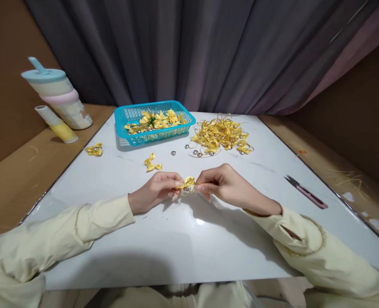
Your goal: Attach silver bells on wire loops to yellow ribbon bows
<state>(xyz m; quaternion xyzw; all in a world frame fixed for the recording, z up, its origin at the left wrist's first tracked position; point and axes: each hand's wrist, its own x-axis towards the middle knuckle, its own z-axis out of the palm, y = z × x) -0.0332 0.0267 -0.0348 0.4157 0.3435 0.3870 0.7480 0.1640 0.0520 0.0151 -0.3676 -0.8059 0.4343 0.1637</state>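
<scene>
My left hand (157, 190) and my right hand (228, 184) meet over the middle of the white table (176, 239). Both pinch one small yellow ribbon bow (188, 184) between their fingertips, one hand on each side. A small silvery bell seems to hang under the bow, partly hidden by my fingers. Both forearms in pale yellow sleeves rest on the tabletop.
A blue basket (126, 116) with yellow bows stands at the back. A heap of yellow bows (220, 135) lies to its right, with loose silver bells (173, 152) nearby. Two bows (152, 163) lie ahead of my hands, another bow (94, 149) at left. Pink snips (306, 192) lie right. A tumbler (59, 94) stands far left.
</scene>
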